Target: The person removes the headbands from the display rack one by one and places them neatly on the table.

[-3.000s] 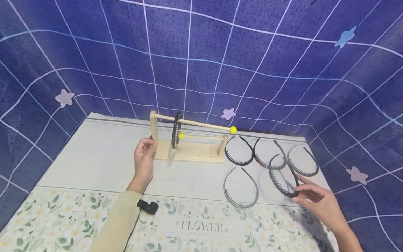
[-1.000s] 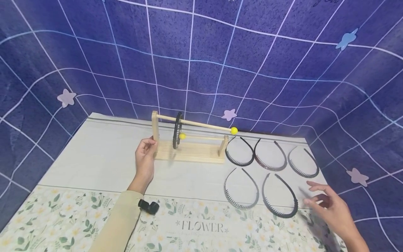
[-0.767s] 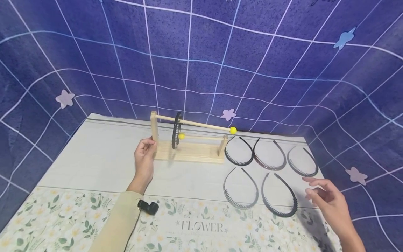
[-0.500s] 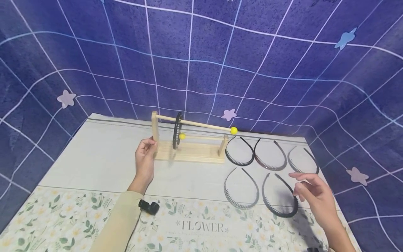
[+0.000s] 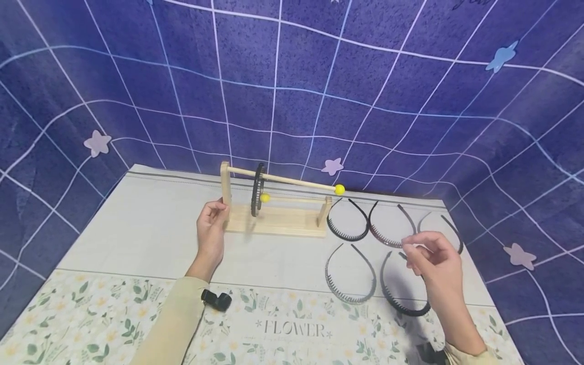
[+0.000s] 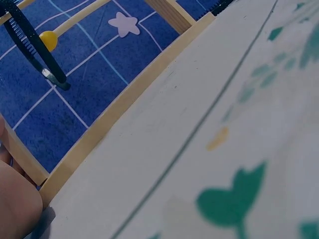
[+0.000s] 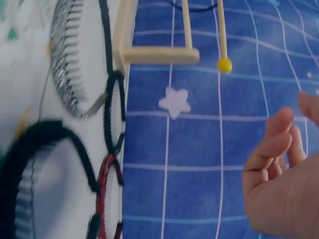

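Note:
My left hand (image 5: 211,228) grips the left upright of a wooden stand (image 5: 283,225) at its foot. A black toothed headband (image 5: 255,195) hangs on the stand's upper rod, left of the middle. Over the right-hand headbands hovers my right hand (image 5: 438,271), its fingers loosely bent and holding nothing. Below it lies a black headband (image 5: 408,312), partly covered by the hand. A grey headband (image 5: 350,300) lies to its left. Behind them are a black headband (image 5: 349,238), a dark red one (image 5: 383,241) and a partly hidden dark one (image 5: 460,242).
Yellow balls cap the upper rod (image 5: 303,182) and the lower rod (image 5: 296,199). A white cloth with a flower-print front (image 5: 255,324) covers the table. A blue gridded backdrop (image 5: 292,116) rises behind and at both sides.
My right hand laid the black headband down in the front row and let go. It then drew back right and has since moved left above the headbands. My left hand stays put.

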Demonstrator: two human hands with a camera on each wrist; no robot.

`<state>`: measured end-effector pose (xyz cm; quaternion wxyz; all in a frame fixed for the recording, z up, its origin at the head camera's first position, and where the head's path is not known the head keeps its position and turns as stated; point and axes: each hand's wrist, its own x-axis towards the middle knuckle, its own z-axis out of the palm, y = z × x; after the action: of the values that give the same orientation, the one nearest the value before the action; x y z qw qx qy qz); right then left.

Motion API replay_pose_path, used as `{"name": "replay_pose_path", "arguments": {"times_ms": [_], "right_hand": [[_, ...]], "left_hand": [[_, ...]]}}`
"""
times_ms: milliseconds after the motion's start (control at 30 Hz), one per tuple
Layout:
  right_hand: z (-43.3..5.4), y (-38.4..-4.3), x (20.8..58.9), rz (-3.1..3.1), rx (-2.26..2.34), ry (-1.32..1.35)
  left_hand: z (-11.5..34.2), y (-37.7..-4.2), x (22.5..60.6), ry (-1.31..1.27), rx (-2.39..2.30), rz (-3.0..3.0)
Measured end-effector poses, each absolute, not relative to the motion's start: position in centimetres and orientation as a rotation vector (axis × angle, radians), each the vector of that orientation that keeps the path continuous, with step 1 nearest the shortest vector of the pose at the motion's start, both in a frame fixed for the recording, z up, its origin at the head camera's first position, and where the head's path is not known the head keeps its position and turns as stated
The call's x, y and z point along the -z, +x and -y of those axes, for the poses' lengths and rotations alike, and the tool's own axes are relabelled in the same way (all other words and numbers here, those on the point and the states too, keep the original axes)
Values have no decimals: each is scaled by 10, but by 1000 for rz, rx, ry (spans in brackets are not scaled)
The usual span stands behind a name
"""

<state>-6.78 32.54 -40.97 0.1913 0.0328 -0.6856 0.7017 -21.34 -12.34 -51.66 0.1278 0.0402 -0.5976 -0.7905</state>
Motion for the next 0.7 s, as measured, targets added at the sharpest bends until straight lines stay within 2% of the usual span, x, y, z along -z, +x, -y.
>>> {"name": "replay_pose_path", "arguments": {"times_ms": [700], "right_hand": [[-270,-95,412,2191,-1981,139]], "left_hand": [[124,-213,518,114,2288,1746]]}}
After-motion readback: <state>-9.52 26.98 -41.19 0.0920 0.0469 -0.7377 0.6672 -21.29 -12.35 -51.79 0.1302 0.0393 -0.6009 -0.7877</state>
